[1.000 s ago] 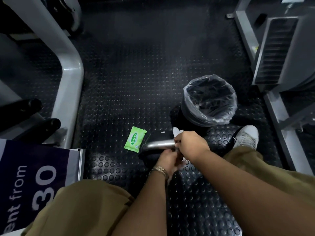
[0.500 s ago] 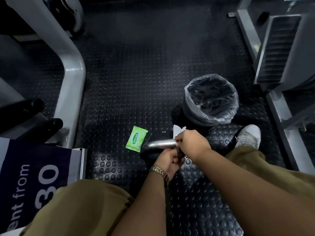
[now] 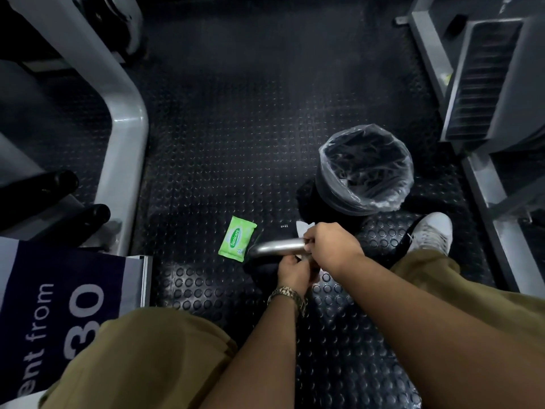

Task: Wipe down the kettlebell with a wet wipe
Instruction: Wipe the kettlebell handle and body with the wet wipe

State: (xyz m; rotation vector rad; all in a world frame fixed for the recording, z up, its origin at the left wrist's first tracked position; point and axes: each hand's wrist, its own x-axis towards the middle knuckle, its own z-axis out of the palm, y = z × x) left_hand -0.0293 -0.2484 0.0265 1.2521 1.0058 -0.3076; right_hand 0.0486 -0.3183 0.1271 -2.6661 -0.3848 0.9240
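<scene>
Kettlebell [image 3: 275,236] sits on the studded black floor [image 3: 236,143] at lower centre of the frame, its steel handle [image 3: 280,248] crosswise; the right hand [image 3: 331,246] is clenched over the handle's right end, a white wet wipe [image 3: 301,225] poking out past its knuckles; the left hand [image 3: 295,271] curls just under the bar, though I cannot tell what it grasps. A green wipes packet [image 3: 237,242] lies just left of the handle; a lined bin [image 3: 365,169] stands to the upper right.

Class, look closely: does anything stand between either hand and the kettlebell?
Nothing visible does. The right hand, holding the wipe, is wrapped round the handle of the kettlebell; the left hand is against it just below.
</scene>
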